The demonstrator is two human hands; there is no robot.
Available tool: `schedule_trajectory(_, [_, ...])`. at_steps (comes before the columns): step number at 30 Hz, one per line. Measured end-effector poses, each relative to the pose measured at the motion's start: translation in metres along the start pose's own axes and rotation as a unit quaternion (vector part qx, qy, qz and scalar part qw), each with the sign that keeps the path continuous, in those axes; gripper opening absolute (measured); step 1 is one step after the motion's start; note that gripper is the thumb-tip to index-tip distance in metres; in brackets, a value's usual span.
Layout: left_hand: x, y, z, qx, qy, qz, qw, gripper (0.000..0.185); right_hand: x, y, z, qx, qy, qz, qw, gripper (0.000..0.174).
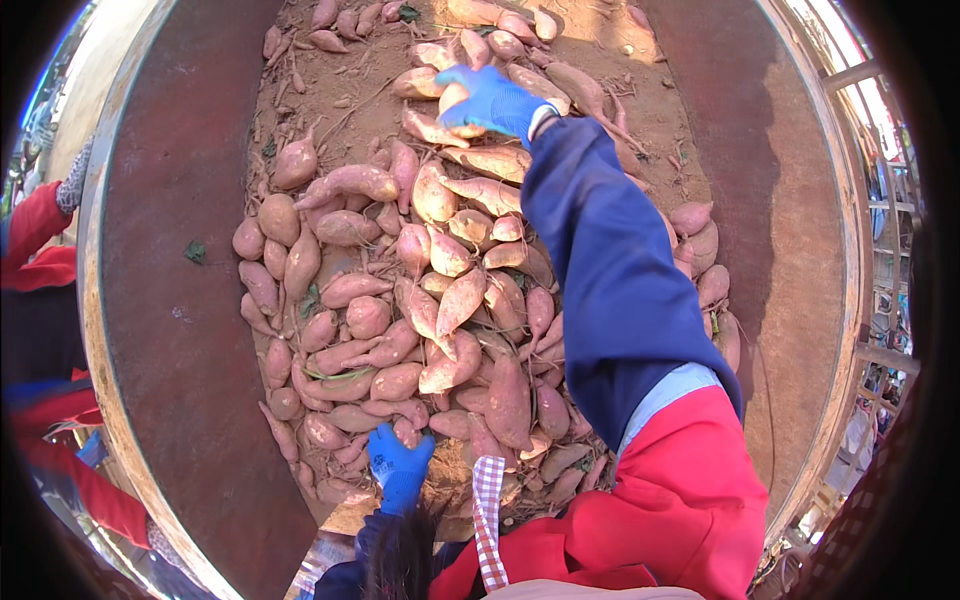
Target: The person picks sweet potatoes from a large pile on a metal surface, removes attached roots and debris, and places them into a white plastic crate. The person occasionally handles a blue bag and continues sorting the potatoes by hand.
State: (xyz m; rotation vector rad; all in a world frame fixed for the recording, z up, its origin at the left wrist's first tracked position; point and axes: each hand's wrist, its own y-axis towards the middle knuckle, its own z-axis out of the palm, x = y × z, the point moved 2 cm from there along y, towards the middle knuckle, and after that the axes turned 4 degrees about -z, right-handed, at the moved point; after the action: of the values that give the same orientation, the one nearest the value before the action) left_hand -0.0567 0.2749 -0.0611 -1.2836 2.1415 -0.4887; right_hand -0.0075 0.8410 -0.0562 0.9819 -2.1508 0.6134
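Observation:
A heap of pinkish sweet potatoes lies before me on a dusty, soil-strewn surface. My right hand, in a blue knitted glove, reaches over the heap to its far part. Its fingers curve around a pale sweet potato, partly hidden by the glove. Close to my body, my left hand wears a matching blue glove. It has thumb and fingers around a small sweet potato at the near edge of the heap.
Dark reddish side panels slope along both sides, with a pale rim on the left. Beyond it show another person's red sleeves. Metal bars stand at the right. More sweet potatoes lie at the far end.

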Motion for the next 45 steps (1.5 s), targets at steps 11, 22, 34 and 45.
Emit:
schedule_trajectory(11, [-0.001, 0.004, 0.005, -0.002, -0.010, 0.051, 0.999, 0.059, -0.145, 0.097, -0.104, -0.311, -0.291, 0.113, 0.898, 0.090])
schedule_trajectory(22, [-0.002, 0.005, 0.007, 0.026, 0.010, -0.019, 0.999, 0.059, -0.118, 0.146, -0.075, -0.257, -0.277, 0.114, 0.919, 0.072])
schedule_trajectory(34, [-0.005, 0.004, 0.010, -0.017, -0.016, -0.002, 1.000, 0.060, 0.044, -0.098, 0.008, 0.044, 0.103, -0.203, 0.973, 0.058])
schedule_trajectory(45, [-0.018, 0.001, -0.010, 0.025, -0.044, 0.019, 0.998, 0.063, -0.084, -0.090, -0.077, -0.124, 0.021, 0.033, 0.991, 0.079])
